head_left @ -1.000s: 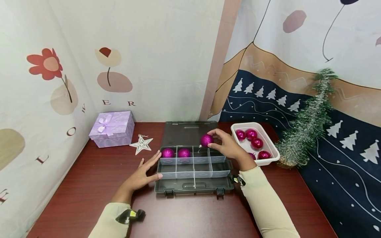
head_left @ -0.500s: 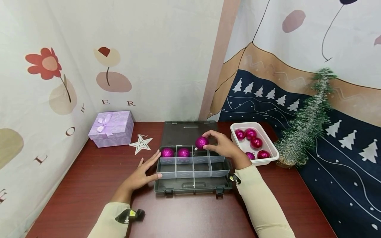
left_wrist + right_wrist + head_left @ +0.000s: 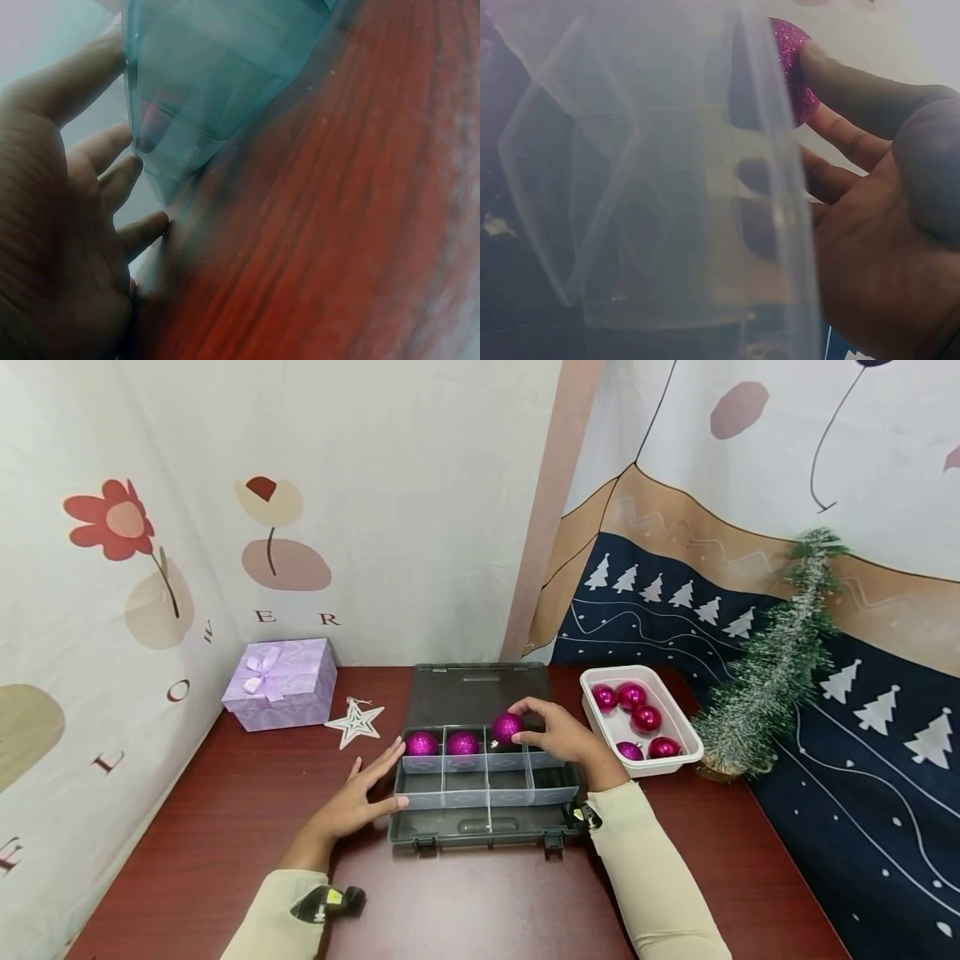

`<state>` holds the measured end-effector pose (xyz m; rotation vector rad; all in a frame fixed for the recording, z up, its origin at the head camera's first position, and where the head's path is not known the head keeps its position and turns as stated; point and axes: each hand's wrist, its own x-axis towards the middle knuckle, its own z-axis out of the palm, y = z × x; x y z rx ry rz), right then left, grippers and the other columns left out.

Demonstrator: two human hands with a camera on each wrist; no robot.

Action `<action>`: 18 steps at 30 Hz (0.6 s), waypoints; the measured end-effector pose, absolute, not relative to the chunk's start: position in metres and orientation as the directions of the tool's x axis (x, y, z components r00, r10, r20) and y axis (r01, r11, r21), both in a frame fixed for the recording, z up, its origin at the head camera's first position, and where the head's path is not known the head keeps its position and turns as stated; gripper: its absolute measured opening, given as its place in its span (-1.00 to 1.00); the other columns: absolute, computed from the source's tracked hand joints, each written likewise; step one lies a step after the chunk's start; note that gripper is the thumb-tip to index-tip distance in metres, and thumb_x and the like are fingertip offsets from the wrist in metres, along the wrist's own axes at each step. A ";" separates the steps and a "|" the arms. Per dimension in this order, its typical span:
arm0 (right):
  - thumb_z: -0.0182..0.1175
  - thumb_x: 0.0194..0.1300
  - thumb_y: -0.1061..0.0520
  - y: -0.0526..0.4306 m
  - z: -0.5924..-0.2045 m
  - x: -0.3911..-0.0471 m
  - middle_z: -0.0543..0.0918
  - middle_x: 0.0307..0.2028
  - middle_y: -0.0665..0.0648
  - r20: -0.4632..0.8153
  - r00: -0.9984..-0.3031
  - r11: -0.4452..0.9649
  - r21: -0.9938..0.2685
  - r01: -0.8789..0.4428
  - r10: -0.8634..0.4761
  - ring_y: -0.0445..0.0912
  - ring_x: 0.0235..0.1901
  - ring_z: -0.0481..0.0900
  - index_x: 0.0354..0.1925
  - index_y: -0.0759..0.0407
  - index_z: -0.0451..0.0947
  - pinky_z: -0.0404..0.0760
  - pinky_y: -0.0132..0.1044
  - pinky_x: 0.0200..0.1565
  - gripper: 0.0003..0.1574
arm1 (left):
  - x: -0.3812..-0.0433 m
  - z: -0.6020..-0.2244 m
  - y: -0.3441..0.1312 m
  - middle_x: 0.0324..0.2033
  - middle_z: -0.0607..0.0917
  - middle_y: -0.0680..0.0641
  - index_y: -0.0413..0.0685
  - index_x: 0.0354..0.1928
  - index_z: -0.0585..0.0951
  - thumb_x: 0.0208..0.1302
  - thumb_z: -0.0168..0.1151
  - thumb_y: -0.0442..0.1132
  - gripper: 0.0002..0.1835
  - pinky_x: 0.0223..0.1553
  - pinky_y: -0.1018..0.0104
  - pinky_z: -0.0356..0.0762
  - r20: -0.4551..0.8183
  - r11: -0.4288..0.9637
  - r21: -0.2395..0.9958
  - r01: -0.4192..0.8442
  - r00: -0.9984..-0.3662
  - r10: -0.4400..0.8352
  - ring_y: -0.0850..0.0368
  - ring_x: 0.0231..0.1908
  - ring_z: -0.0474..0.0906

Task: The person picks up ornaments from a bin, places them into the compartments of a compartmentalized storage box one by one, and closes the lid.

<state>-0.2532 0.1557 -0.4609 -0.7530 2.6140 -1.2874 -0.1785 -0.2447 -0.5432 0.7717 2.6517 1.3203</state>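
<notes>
A dark see-through divider box (image 3: 465,822) lies with its lid folded back on the table. Two glittery magenta baubles (image 3: 462,743) sit side by side in the left compartments of its back row. My right hand (image 3: 558,732) pinches a third glitter bauble (image 3: 507,727) between thumb and fingers, at the top of the third back compartment. In the right wrist view this bauble (image 3: 795,71) shows partly behind a clear wall. My left hand (image 3: 358,802) rests with spread, fairly straight fingers against the box's left side; in the left wrist view the fingertips (image 3: 154,223) touch that wall.
A white tub (image 3: 682,764) with several magenta baubles stands right of the box. Beyond it is a small frosted tree (image 3: 780,677). A white star ornament (image 3: 356,723) and a lilac gift box (image 3: 283,685) are at the back left.
My right hand has carried the bauble a little leftward and down, from above the box into the mouth of the third compartment. The left hand has stayed put.
</notes>
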 end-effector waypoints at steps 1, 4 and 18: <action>0.46 0.44 0.18 0.156 -0.462 -0.253 0.72 0.22 0.26 0.100 -0.861 0.514 -0.766 -0.386 -0.498 0.23 0.31 0.60 0.27 0.17 0.63 0.53 0.30 0.47 -0.51 | -0.178 -0.543 -0.245 0.77 0.04 -0.21 -0.04 0.76 0.14 0.44 0.42 -0.03 -0.01 0.54 -0.71 -0.56 0.147 0.502 0.766 0.400 -0.870 0.470 -0.49 0.69 0.04; 0.47 0.44 0.18 0.156 -0.464 -0.254 0.68 0.27 0.28 0.105 -0.849 0.523 -0.747 -0.411 -0.517 0.26 0.37 0.56 0.27 0.21 0.63 0.49 0.30 0.52 -0.51 | -0.179 -0.543 -0.245 0.77 0.04 -0.21 -0.03 0.76 0.14 0.44 0.43 -0.03 -0.01 0.55 -0.71 -0.55 0.147 0.504 0.766 0.400 -0.871 0.468 -0.49 0.69 0.04; 0.46 0.47 0.10 0.151 -0.479 -0.255 0.55 0.36 0.26 0.076 -0.871 0.602 -0.693 -0.396 -0.486 0.22 0.45 0.41 0.24 0.19 0.67 0.49 0.27 0.50 -0.55 | -0.180 -0.546 -0.246 0.78 0.04 -0.18 0.01 0.76 0.14 0.43 0.44 -0.03 -0.01 0.55 -0.70 -0.56 0.148 0.502 0.767 0.399 -0.872 0.467 -0.48 0.70 0.04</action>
